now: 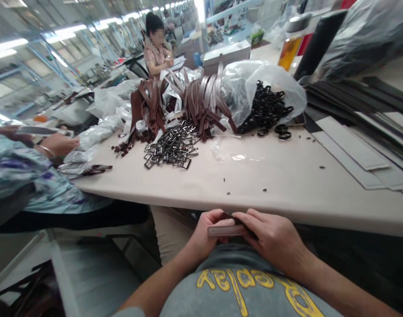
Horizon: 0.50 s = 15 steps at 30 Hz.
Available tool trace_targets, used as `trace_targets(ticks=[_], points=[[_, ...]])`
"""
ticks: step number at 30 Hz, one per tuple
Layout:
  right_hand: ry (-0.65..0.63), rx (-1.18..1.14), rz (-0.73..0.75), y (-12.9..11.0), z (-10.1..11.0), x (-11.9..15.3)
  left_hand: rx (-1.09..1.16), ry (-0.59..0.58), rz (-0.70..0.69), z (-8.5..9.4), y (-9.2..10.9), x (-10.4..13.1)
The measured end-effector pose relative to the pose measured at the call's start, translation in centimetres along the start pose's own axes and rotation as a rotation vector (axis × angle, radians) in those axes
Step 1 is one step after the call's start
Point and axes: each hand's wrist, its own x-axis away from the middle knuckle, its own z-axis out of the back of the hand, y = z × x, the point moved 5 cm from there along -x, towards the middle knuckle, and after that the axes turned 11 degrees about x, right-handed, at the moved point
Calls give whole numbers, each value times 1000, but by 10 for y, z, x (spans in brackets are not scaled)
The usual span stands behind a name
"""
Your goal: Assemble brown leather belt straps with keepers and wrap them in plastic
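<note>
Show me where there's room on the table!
There's bare table between the buckles and the front edge, and more between the black rings and that edge, except for a few tiny bits. It's crowded at the back with brown straps and at the right with pale strips.

You're in a workshop, a leather-goods one by its look — straps [152, 103], heaped buckles [171, 145] and black rings [269, 105] crowd the table [201, 180] under rows of tube lights [69, 31].

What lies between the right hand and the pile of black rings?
Between the right hand and the black rings, the head view shows mostly bare tabletop, with a small dark bit and, beside the pile, a few loose rings.
</note>
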Motion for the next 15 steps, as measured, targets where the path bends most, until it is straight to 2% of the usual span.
trace_targets(ticks=[4,9,12,15], points=[[26,145,101,-6,-5,-3,85,-8,59,3,-7,-4],[53,120,155,-9,-5,-9,118,-36,40,8,-4,-3],[41,55,159,-7,-7,-9,21,-80,9,11,-4,-3],[-30,-2,162,-5,-16,-2,-139,-74,-43,17,-6,-4]])
